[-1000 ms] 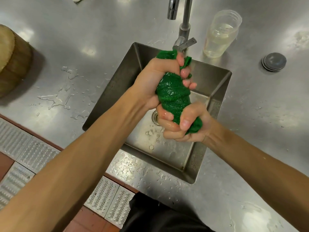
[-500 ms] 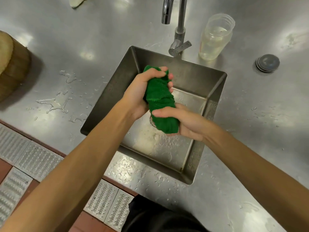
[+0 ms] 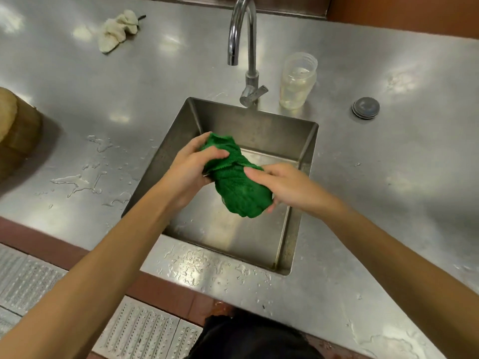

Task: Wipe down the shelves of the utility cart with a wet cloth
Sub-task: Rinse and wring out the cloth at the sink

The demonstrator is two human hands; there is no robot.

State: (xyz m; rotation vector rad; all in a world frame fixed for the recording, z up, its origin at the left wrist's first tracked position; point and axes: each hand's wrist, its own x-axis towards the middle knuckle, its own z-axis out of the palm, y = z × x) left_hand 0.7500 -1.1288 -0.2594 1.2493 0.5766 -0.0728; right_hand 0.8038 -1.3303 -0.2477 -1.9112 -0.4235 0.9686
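Note:
A bunched, wet green cloth (image 3: 239,186) hangs over the steel sink (image 3: 295,234). My left hand (image 3: 190,169) grips its upper far end, thumb curled over the top. My right hand (image 3: 283,186) wraps round its lower near end, fingers curled under the bundle. Both hands hold the cloth above the basin, below the tap (image 3: 239,29). The utility cart is out of view.
A clear plastic jar (image 3: 298,81) stands right of the tap on the steel counter (image 3: 388,177). A pale crumpled rag (image 3: 118,31) lies at the back left, a round grey drain cap (image 3: 366,107) at the right, a wooden block (image 3: 15,141) at the left edge. Water puddles left of and in front of the sink.
Both hands have lowered the cloth from just under the tap down into the sink. The tight upright twist has loosened into a slanted bundle.

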